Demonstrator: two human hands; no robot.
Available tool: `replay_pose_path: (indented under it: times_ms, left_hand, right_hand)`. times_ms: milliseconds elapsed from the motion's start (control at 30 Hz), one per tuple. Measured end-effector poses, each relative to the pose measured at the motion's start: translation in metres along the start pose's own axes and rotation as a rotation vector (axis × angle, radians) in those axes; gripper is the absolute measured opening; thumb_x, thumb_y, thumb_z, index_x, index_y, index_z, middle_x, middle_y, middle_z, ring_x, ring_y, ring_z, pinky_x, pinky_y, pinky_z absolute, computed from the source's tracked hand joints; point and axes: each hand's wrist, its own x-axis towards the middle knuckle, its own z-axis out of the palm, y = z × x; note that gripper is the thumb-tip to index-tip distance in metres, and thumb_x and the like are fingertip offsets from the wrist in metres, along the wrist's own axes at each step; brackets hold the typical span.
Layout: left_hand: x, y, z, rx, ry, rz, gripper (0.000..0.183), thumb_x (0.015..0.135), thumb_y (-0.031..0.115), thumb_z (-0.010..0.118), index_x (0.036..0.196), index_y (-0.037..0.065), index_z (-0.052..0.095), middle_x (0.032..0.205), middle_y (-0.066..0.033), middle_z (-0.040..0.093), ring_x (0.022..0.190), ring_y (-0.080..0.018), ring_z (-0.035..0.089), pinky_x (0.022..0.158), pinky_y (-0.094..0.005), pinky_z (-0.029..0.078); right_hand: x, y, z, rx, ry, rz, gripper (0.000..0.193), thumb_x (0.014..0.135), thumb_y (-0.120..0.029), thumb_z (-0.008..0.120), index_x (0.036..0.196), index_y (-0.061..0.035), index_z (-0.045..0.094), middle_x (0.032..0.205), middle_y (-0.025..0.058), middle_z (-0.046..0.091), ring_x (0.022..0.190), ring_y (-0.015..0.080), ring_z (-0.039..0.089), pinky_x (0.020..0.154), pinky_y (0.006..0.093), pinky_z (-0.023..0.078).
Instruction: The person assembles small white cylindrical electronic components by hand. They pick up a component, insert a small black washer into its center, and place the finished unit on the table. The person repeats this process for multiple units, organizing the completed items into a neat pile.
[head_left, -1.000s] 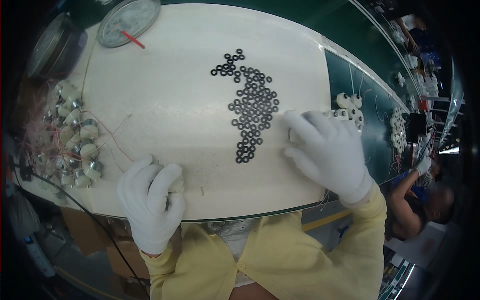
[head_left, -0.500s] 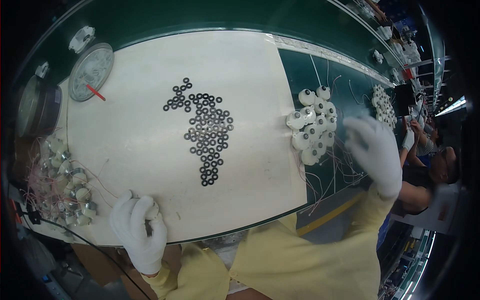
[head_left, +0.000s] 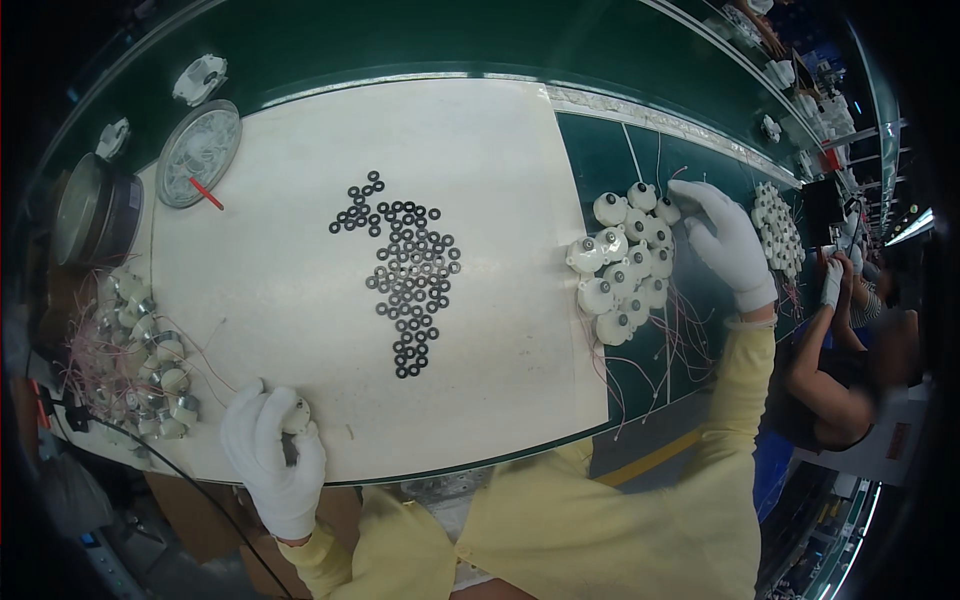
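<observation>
Left hand: left hand [head_left: 272, 455], gloved white, is closed around a small white motor part [head_left: 295, 414] at the near edge of the cream mat [head_left: 270, 300], close to its near-left corner.
Right hand: right hand [head_left: 728, 240], gloved white, is spread open with fingers [head_left: 690, 190] laid on the far-right side of the cluster of white round motors [head_left: 625, 260]; it grips nothing that I can see.
Motors, right: cluster sits on the green belt [head_left: 690, 370] just off the mat's right edge, thin pink and white wires [head_left: 680, 335] trailing toward the near edge.
Washers: black ring washers [head_left: 405, 275] lie in a loose patch at the mat's middle, apart from both hands.
Motors, left: pile of wired motors [head_left: 140, 350] lies off the mat's left edge, near the left hand.
Far-left corner: round clear dish [head_left: 200, 152] with a red stick [head_left: 205, 193] on it, dark round tin [head_left: 95, 210] beside it.
Neighbour: another person's gloved hand [head_left: 832, 282] works further right along the belt.
</observation>
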Motion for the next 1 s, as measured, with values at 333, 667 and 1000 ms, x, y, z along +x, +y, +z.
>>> replay_pose_path:
  times_ms: [333, 667, 1000]
  left_hand:
    - [-0.017, -0.01, 0.001, -0.112, 0.117, -0.05, 0.057, 0.078, 0.005, 0.07, 0.135, 0.0, 0.061, 0.126, -0.0175, 0.067, 0.116, -0.0399, 0.06, 0.1, -0.048, 0.047]
    - [0.025, 0.026, -0.021, -0.361, 0.149, 0.131, 0.065, 0.089, 0.029, 0.075, 0.141, -0.003, 0.053, 0.128, -0.0229, 0.066, 0.106, -0.031, 0.069, 0.094, -0.0398, 0.053]
    - [0.086, 0.079, -0.01, 0.001, 0.409, 0.204, 0.044, 0.077, 0.024, 0.076, 0.118, 0.009, 0.071, 0.082, 0.0, 0.062, 0.095, -0.0224, 0.066, 0.066, -0.0362, 0.049]
  right_hand:
    - [0.005, 0.005, 0.01, -0.083, 0.065, 0.023, 0.022, 0.088, 0.0, 0.062, 0.109, -0.0013, 0.069, 0.104, 0.0125, 0.072, 0.098, 0.0275, 0.07, 0.089, 0.0346, 0.055]
    - [0.008, -0.107, 0.001, 0.095, 0.174, -0.018, 0.048, 0.094, -0.007, 0.063, 0.141, -0.0006, 0.061, 0.121, 0.0145, 0.07, 0.106, 0.0216, 0.067, 0.097, 0.0344, 0.051]
    - [0.03, -0.254, 0.077, 1.21, -0.545, 0.055, 0.072, 0.097, -0.015, 0.07, 0.156, 0.0066, 0.034, 0.149, 0.016, 0.051, 0.113, 0.0158, 0.061, 0.1, 0.0334, 0.049]
